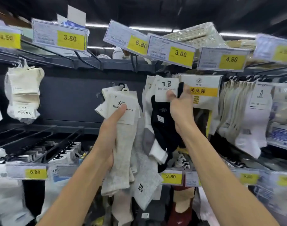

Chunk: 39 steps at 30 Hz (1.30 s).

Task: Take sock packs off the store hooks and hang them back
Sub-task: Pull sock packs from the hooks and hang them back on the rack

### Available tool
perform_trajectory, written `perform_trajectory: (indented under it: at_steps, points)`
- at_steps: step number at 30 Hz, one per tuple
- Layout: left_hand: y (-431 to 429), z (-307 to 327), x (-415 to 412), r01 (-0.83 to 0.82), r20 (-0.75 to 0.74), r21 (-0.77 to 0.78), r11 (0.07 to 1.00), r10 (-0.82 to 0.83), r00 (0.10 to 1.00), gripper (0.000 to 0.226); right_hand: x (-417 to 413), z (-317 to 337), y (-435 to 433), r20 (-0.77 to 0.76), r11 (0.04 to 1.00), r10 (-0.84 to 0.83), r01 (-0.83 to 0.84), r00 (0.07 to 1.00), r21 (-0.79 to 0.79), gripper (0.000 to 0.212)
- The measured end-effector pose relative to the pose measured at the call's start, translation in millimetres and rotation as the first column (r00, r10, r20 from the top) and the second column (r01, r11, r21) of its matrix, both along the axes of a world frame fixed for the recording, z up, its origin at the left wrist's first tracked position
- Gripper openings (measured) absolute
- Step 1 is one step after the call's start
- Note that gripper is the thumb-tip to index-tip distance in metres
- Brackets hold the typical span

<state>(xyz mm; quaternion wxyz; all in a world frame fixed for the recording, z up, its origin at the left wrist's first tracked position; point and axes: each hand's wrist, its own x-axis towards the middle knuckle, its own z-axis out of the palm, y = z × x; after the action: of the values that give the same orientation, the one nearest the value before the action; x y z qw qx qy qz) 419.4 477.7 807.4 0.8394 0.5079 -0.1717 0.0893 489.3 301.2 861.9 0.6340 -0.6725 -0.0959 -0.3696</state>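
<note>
My left hand (112,128) grips a bundle of light grey sock packs (123,154) with small black hangers on top, thumb pressed on a white card marked 3.5. The bundle hangs free in front of the dark back panel. My right hand (180,105) pinches a black sock pack (164,128) by its white card marked 3.8, up by the store hook (168,73) under the 3.00 tag. Whether that pack's hanger sits on the hook is hidden by cards. More white and grey packs hang behind it.
Yellow price tags (180,53) line the rails above and below. Cream socks (23,93) hang at left, a yellow-labelled pack (203,92) and white socks (247,115) at right. Bare black hooks (61,144) jut out at lower left over more packs.
</note>
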Motion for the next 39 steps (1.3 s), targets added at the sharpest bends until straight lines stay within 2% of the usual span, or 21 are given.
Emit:
perform_trajectory:
  at_steps: [4,6,8,15,19,22,25,28,31,33,35,39]
  points:
    - [4.2,0.2,7.3,0.057,-0.008,0.008,0.998,-0.057,0.998,0.036,23.5,15.6,11.0,0.023,0.998,-0.043,0.044,0.999,-0.050,0.059]
    - [6.1,-0.9,11.0,0.086,0.026,0.021,0.996,-0.087,0.996,0.042,31.4,19.8,12.3,0.015,0.998,-0.038,0.039,0.999,-0.058,0.052]
    - [8.9,-1.3,14.5,0.081,-0.001,0.013,0.997,-0.081,0.997,0.036,35.7,18.9,11.4,0.030,0.995,-0.032,0.035,0.999,-0.088,0.045]
    - [11.7,-0.5,23.9,0.108,-0.049,-0.004,0.994,-0.108,0.993,0.036,39.3,24.1,4.5,0.133,0.947,0.010,0.033,0.991,-0.320,0.057]
    - [7.4,2.1,25.4,0.122,-0.063,-0.007,0.993,-0.122,0.991,0.031,40.3,37.0,-1.6,0.045,0.880,0.040,-0.014,0.998,-0.474,0.064]
    - [4.3,4.2,24.1,0.126,-0.066,0.009,0.992,-0.125,0.990,0.028,36.4,44.5,-2.1,-0.033,0.855,0.001,-0.018,0.999,-0.518,0.068]
    - [4.5,4.3,22.7,0.123,-0.072,0.022,0.992,-0.121,0.990,0.031,27.5,41.6,5.7,-0.043,0.850,-0.117,0.077,0.992,-0.521,0.070]
    - [10.1,1.2,22.0,0.129,-0.039,0.031,0.991,-0.128,0.991,0.043,1.6,20.5,12.0,0.045,0.857,-0.185,0.184,0.982,-0.482,0.065]
    - [15.3,-1.4,22.6,0.102,0.023,0.068,0.992,-0.104,0.994,0.047,-38.1,-11.4,17.0,0.164,0.914,-0.074,0.133,0.984,-0.384,0.052]
    - [14.3,-0.4,23.0,0.093,0.095,0.100,0.991,-0.103,0.990,0.047,-59.8,-22.0,25.6,0.143,0.934,0.038,0.016,0.989,-0.357,0.050]
    - [10.4,1.1,21.7,0.095,0.140,0.116,0.989,-0.111,0.984,0.048,-67.2,-24.6,31.8,0.110,0.925,0.122,-0.072,0.987,-0.373,0.038]
    - [7.1,2.1,18.7,0.250,0.095,0.020,0.968,-0.251,0.963,0.046,-65.1,-21.2,27.7,0.113,0.937,0.088,-0.044,0.990,-0.347,0.027]
